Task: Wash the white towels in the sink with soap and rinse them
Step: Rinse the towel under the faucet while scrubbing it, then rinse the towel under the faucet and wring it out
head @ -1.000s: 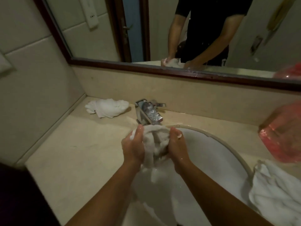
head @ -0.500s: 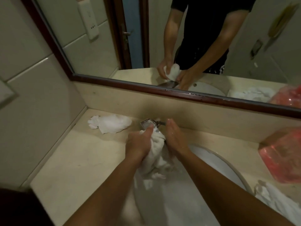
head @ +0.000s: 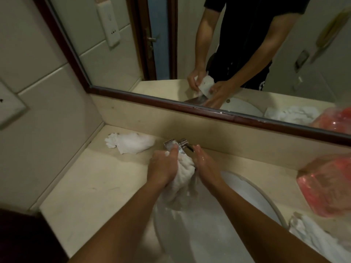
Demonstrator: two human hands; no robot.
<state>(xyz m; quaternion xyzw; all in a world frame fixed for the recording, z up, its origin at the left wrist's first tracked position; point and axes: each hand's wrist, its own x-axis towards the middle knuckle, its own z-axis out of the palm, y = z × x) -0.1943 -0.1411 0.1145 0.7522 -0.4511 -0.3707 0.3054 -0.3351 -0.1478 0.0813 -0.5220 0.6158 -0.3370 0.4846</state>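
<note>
Head-camera view: a person stood at a bathroom sink (head: 266, 198), the left hand (head: 163, 168) clenched around a wet white towel (head: 182, 177) held under the chrome tap (head: 176, 145) at the back of the basin, its loose tail hanging down into the bowl. The right hand (head: 206, 166) lay flat against the towel's other side, fingers extended toward the tap; whether it gripped the cloth could not be told. A second white towel (head: 131, 143) lay crumpled on the beige surface (head: 95, 186) to the left, more white towels (head: 313, 236) were heaped at the basin's right edge, and a pink plastic bag (head: 328, 185) sat just beyond them. Wringing so close to the rim risked splashing soapy water onto the surface and soaking the waiting towels, and the one-handed hold could let the heavy cloth slide into the bowl. A second earlier both hands had bunched the towel lower, out over the bowl; it had since been raised up against the tap, and the camera had tilted toward the mirror (head: 190, 54).
</note>
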